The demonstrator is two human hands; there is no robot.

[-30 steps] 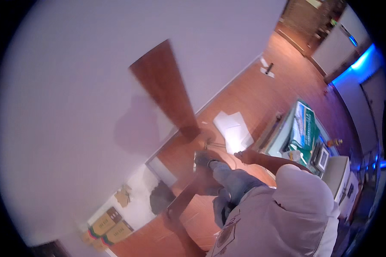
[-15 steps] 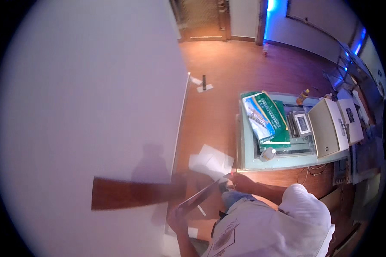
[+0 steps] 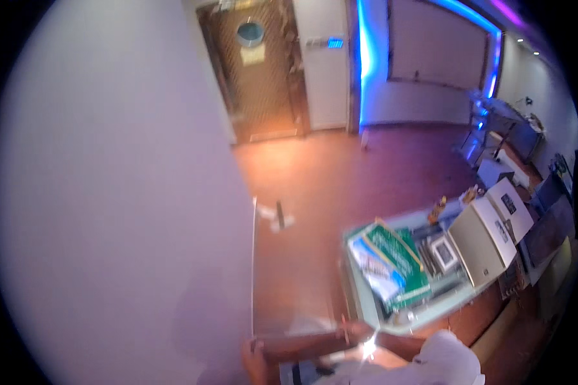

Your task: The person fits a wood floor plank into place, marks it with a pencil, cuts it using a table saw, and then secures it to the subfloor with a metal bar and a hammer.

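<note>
A brown wooden board [image 3: 295,348] lies across the bottom of the view, between my two hands, blurred by motion. My left hand [image 3: 254,362] is closed round its left end, close to the white wall. At the board's right end my right hand [image 3: 358,332] is closed too, with a thin red-tipped stick [image 3: 343,326] upright by its fingers; its exact kind is too blurred to tell. A bright glint sits near my right wrist. Pale sheets [image 3: 308,326] show partly behind the board, low down on the floor side.
A white wall [image 3: 128,192] fills the left. On the right stands a glass-topped table [image 3: 401,324] with a green and white sack [image 3: 392,263], a small picture frame [image 3: 444,253], a cream box [image 3: 478,244] and a yellowish bottle [image 3: 437,209]. A wooden door [image 3: 257,83] stands at the far end.
The view has tilted up, showing more of the door and far wall. The board between my hands has turned from slanted to nearly level. A brown plank seen against the wall no longer shows there.
</note>
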